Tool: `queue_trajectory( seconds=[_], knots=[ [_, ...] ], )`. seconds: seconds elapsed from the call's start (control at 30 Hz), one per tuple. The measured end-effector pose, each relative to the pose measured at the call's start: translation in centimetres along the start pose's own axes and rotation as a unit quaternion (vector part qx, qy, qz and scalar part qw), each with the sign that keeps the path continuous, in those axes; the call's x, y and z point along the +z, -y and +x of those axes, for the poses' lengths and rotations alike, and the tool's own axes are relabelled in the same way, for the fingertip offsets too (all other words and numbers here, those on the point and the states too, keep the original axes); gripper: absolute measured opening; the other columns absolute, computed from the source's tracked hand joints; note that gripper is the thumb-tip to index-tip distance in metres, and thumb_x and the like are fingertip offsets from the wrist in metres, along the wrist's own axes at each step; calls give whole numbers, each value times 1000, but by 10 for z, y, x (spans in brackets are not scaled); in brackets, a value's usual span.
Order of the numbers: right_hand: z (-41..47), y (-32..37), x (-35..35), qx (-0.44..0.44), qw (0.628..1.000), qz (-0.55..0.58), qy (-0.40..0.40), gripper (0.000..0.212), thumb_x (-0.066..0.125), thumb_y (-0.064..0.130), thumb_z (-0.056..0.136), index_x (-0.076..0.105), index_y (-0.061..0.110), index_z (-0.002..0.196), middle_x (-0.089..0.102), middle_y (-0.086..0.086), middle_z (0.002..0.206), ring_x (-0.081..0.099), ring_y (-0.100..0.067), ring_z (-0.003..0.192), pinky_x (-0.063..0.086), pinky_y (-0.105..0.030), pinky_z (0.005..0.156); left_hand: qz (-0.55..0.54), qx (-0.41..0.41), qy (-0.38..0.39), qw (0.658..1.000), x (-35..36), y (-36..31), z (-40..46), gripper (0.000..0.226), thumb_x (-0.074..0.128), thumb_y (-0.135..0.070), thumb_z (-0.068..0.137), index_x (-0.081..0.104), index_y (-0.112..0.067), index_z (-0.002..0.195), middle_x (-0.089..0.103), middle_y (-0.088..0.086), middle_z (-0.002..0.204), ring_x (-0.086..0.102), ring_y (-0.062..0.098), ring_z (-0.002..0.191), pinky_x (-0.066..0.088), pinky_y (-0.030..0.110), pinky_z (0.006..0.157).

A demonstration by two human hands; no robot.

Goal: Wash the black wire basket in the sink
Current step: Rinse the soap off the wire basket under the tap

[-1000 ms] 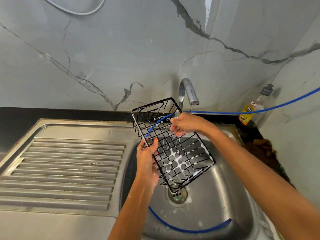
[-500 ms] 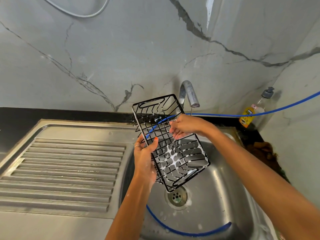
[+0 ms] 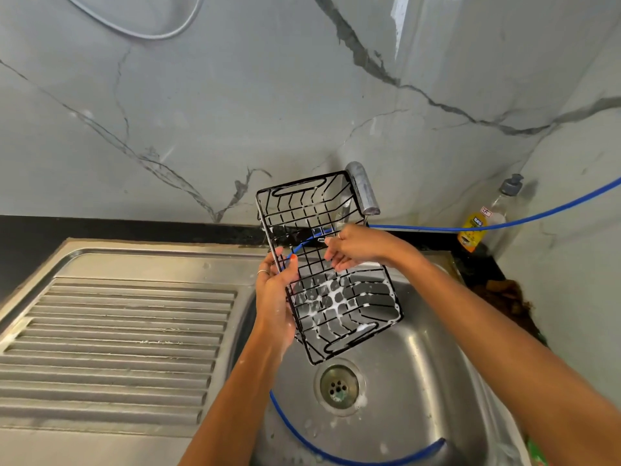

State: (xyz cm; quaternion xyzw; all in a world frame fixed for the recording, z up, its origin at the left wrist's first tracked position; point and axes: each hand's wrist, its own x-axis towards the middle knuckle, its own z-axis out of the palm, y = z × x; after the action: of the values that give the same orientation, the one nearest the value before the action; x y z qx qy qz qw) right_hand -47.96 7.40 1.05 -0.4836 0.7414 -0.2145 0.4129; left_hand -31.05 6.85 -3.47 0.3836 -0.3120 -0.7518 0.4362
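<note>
Black basket point(image 3: 331, 284) hung tilted over sink point(image 3: 420, 381), long axis toward tap point(image 3: 363, 191); left hand point(image 3: 277, 294) gripped its side, right hand point(image 3: 356, 247) fingers rubbed inside.

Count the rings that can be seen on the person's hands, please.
2. One thin silver ring on a finger of the left hand, one thin silver ring on a finger of the right hand. Hidden fingers may carry more.

The left hand point(image 3: 274, 297) grips the long side of the soapy black wire basket point(image 3: 327, 267), tilted above the stainless steel sink point(image 3: 420, 381) drain point(image 3: 338, 385). The right hand point(image 3: 356, 247) pinches its opposite side below the chrome tap point(image 3: 363, 191).
</note>
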Motion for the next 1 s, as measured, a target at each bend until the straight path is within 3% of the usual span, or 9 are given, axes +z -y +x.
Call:
queue_trajectory(
  seconds=[0.23,0.43,0.77,1.0],
  knots=[
    [4,-4,-3,8,1000,6,9,41,38,27,102,61,-6,109,65,-23,107,65,-22,89,55,-26,82,-8,8,6,1000,4,-3,5,27,57,-8,94,55,-21,118,55,-3,91,53,10,73,41,12,39],
    [6,-6,-1,2,999,36,21,39,38,25,102,60,-6,109,64,-23,107,65,-19,83,55,-25,81,-6,6,6,1000,3,-1,6,25,57,-7,94,57,-22,114,55,-1,95,53,13,78,45,14,44],
    [6,-9,-3,4,999,29,25,39,38,25,102,59,-6,110,64,-23,108,65,-21,85,54,-26,81,-22,-12,3,1000,4,1,3,25,57,-7,94,55,-22,114,58,-3,83,55,11,69,42,13,40],
    [4,-9,-2,5,998,53,40,40,38,25,102,59,-7,112,64,-23,108,65,-19,84,55,-19,74,-20,-30,5,999,1,8,7,19,58,-12,94,58,-26,108,58,-4,78,53,13,69,43,16,42]
  ],
)
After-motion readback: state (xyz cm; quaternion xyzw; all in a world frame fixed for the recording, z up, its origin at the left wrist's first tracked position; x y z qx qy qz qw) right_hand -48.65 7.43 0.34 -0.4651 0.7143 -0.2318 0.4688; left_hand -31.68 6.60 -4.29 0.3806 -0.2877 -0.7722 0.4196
